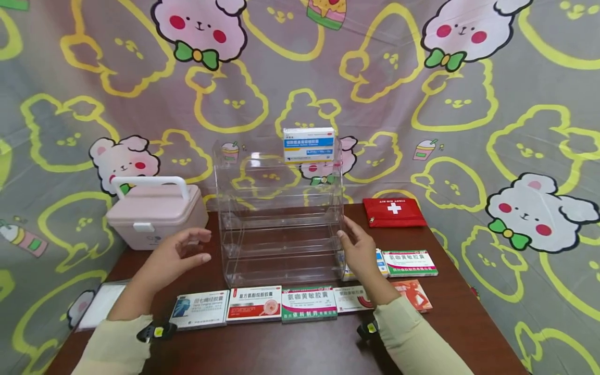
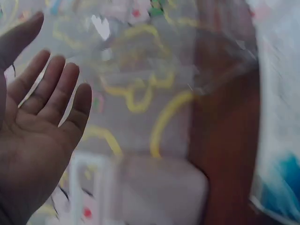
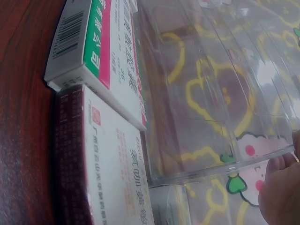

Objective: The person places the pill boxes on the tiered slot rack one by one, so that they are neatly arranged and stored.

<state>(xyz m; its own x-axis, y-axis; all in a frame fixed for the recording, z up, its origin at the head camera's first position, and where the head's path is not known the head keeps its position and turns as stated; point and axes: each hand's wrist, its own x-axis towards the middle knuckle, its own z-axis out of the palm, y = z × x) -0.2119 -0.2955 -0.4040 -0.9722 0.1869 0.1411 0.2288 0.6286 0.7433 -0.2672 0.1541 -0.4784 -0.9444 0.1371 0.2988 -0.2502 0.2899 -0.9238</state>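
Observation:
A clear plastic tiered display rack stands in the middle of the table. On its top tier, at the right, a white, blue and yellow medicine box stands upright. My right hand holds the rack's right side panel, thumb and fingers on either side of the edge; the right wrist view shows the fingers at that edge. Left of the rack, my left hand is apart from it and holds nothing. Its fingers are spread and slightly bent in the left wrist view.
Several medicine boxes, one green and white, lie in a row before the rack. More boxes lie at its right. A pink case with a white handle stands back left. A red first-aid pouch lies back right.

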